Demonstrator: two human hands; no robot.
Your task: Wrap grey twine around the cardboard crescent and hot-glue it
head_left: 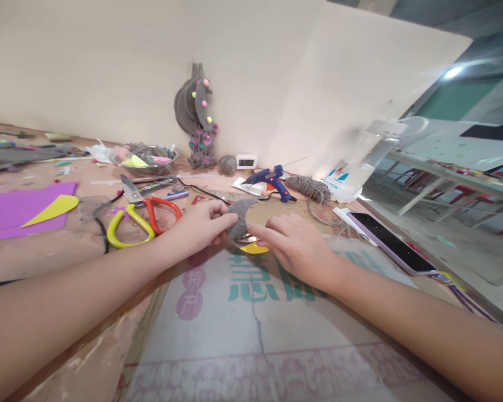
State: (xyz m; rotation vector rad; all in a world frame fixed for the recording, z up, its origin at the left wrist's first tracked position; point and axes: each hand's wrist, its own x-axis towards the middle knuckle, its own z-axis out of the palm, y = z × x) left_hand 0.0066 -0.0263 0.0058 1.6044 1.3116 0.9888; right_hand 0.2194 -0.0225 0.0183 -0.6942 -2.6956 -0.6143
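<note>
My left hand (205, 224) pinches a grey yarn-covered crescent (238, 216) between thumb and fingers, just above the printed sheet. At the lower edge of the crescent is a yellow piece (255, 248), partly hidden by the fingers. My right hand (295, 245) has its fingers closed at this yellow piece, close against the crescent. Beyond my hands lies a blue hot glue gun (271, 181). Scissors with one yellow and one red handle (131, 241) rest beside my left forearm.
A printed sheet (209, 346) covers the near table. Purple sheets (8, 215) with a yellow cutout (54, 209) lie left. Behind are a bowl (153, 167), a pompom-trimmed hanging (197, 120), a small clock (246, 162) and grey yarn (310, 188). Rightward are a phone (392, 241) and a jug (360, 159).
</note>
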